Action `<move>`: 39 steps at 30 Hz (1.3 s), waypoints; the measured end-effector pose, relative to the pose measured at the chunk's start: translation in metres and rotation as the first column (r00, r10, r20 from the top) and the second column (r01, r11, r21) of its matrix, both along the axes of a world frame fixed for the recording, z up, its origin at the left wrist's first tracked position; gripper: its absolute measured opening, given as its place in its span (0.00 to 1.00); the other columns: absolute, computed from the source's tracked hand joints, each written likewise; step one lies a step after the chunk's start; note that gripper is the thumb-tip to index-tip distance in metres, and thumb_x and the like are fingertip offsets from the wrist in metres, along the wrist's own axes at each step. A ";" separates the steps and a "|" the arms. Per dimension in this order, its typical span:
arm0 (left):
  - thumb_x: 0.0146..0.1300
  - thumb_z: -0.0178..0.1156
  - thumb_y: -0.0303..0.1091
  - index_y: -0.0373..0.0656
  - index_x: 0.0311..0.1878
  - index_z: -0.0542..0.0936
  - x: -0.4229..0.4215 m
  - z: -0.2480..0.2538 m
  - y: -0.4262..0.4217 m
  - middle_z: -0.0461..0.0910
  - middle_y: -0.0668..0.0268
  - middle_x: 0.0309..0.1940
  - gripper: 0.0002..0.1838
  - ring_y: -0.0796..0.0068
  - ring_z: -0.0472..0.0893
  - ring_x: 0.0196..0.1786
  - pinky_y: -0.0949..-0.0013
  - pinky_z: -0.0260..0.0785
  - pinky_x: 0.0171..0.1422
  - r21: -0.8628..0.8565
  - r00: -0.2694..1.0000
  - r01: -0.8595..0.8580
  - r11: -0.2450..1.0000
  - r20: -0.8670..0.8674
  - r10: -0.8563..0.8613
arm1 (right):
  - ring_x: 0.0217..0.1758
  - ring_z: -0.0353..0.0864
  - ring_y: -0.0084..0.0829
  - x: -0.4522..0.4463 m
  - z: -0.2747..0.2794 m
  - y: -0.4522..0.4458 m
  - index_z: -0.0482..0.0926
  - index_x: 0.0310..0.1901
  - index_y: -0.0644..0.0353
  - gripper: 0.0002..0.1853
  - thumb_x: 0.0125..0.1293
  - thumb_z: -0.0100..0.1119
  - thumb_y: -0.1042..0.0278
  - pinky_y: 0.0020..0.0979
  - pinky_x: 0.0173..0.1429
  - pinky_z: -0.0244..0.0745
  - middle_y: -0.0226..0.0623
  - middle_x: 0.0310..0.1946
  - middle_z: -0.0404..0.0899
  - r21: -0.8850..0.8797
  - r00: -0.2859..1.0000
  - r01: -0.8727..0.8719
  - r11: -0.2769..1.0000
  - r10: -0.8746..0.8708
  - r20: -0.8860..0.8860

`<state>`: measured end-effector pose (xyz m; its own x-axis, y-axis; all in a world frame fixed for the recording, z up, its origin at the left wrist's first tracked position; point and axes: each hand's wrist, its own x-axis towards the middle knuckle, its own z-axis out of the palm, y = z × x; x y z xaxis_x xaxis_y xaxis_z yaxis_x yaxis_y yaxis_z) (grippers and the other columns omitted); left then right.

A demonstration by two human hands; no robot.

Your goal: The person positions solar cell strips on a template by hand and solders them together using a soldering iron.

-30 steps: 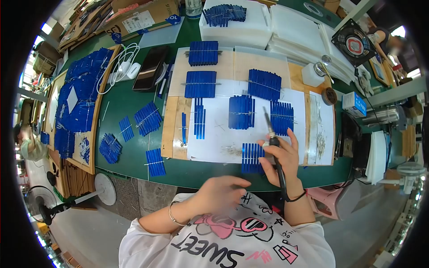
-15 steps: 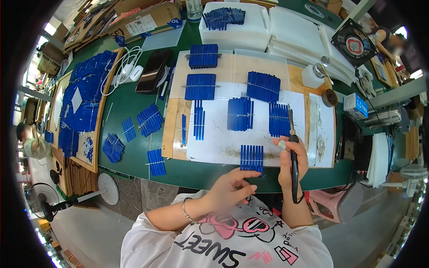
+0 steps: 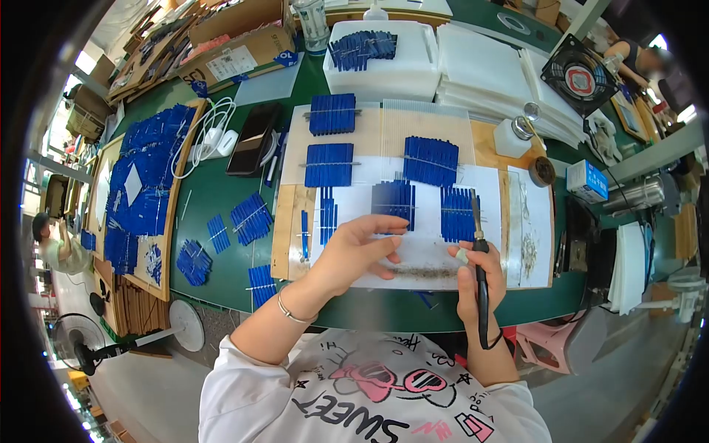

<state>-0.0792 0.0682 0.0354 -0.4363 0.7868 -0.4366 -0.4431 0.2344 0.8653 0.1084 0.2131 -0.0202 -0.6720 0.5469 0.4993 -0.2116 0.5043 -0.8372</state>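
Note:
My left hand [image 3: 356, 255], with a bangle on its wrist, is over the white paper [image 3: 354, 199] with its fingers apart. Its fingertips are just below the middle bundle of blue strips [image 3: 394, 201]; nothing shows between them. My right hand [image 3: 481, 279] grips a soldering iron [image 3: 483, 284] by its black handle, tip upward beside the right-hand blue bundle [image 3: 456, 214]. A small pale piece [image 3: 462, 255] is at its fingers. More blue bundles lie above, one at the upper left [image 3: 332, 114] and one at the upper right [image 3: 430, 161], with pale rods across them.
Left stands a board covered in blue strips [image 3: 148, 177], near a phone [image 3: 253, 139] and white cables [image 3: 210, 136]. Behind are a white foam box [image 3: 380, 77] and a small fan [image 3: 580, 76]. A bottle [image 3: 511, 138] stands right. Other people are at both sides.
My left hand has moved up from the table's front edge onto the paper. The blue strip group seen at that edge no longer shows there. My right hand still holds the iron. The view has shifted slightly.

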 end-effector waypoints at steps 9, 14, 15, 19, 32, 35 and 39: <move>0.65 0.61 0.23 0.38 0.52 0.83 -0.018 0.030 -0.013 0.88 0.62 0.41 0.12 0.76 0.84 0.32 0.73 0.79 0.38 -0.003 0.950 0.301 0.953 0.091 -0.300 | 0.47 0.86 0.43 -0.003 0.010 -0.002 0.73 0.51 0.64 0.12 0.73 0.55 0.66 0.39 0.54 0.78 0.53 0.50 0.77 0.011 1.000 0.007 1.000 -0.007 0.004; 0.54 0.70 0.31 0.45 0.54 0.84 -0.045 0.022 0.052 0.85 0.60 0.44 0.21 0.61 0.82 0.47 0.61 0.75 0.54 -0.092 0.405 0.291 0.952 -0.890 -0.210 | 0.46 0.86 0.43 -0.003 0.007 -0.002 0.73 0.51 0.64 0.10 0.73 0.54 0.69 0.38 0.54 0.79 0.53 0.50 0.77 -0.030 1.000 0.010 1.000 -0.011 -0.025; 0.50 0.73 0.33 0.48 0.56 0.83 -0.056 0.013 0.066 0.83 0.59 0.50 0.26 0.56 0.80 0.55 0.58 0.72 0.61 -0.080 0.251 0.269 0.960 -0.956 -0.150 | 0.46 0.86 0.42 -0.002 0.007 -0.002 0.73 0.51 0.64 0.09 0.73 0.54 0.71 0.38 0.54 0.79 0.53 0.49 0.76 -0.018 1.000 0.020 1.000 -0.020 -0.007; 0.45 0.77 0.42 0.51 0.60 0.81 -0.069 0.008 0.101 0.74 0.58 0.64 0.35 0.53 0.67 0.69 0.54 0.60 0.72 -0.201 0.167 0.165 0.966 -0.959 -0.229 | 0.46 0.86 0.42 -0.003 0.011 -0.002 0.73 0.50 0.64 0.09 0.72 0.55 0.74 0.38 0.52 0.80 0.52 0.48 0.76 0.017 0.999 0.043 0.999 -0.043 0.019; 0.41 0.79 0.43 0.55 0.66 0.75 -0.068 0.003 0.104 0.68 0.61 0.69 0.44 0.52 0.62 0.72 0.49 0.51 0.75 -0.213 0.025 0.184 0.959 -0.975 -0.221 | 0.46 0.86 0.41 0.000 0.003 -0.003 0.74 0.49 0.65 0.08 0.73 0.55 0.72 0.36 0.52 0.80 0.50 0.46 0.77 -0.099 0.999 0.042 0.994 -0.043 -0.002; 0.41 0.79 0.41 0.55 0.65 0.74 -0.066 0.004 0.100 0.68 0.61 0.68 0.43 0.52 0.63 0.72 0.50 0.52 0.75 -0.134 -0.015 0.189 0.973 -0.991 -0.134 | 0.46 0.86 0.41 -0.002 0.003 -0.004 0.74 0.49 0.65 0.08 0.73 0.54 0.73 0.35 0.51 0.80 0.50 0.46 0.77 -0.091 0.998 0.054 0.994 -0.057 -0.038; 0.40 0.79 0.38 0.54 0.65 0.74 -0.062 0.010 0.091 0.69 0.62 0.68 0.43 0.52 0.64 0.70 0.50 0.54 0.74 -0.024 -0.019 0.189 0.982 -1.000 -0.021 | 0.46 0.86 0.40 -0.001 0.003 -0.004 0.73 0.49 0.65 0.08 0.73 0.54 0.73 0.35 0.51 0.80 0.50 0.46 0.77 -0.103 0.997 0.068 0.992 -0.072 -0.034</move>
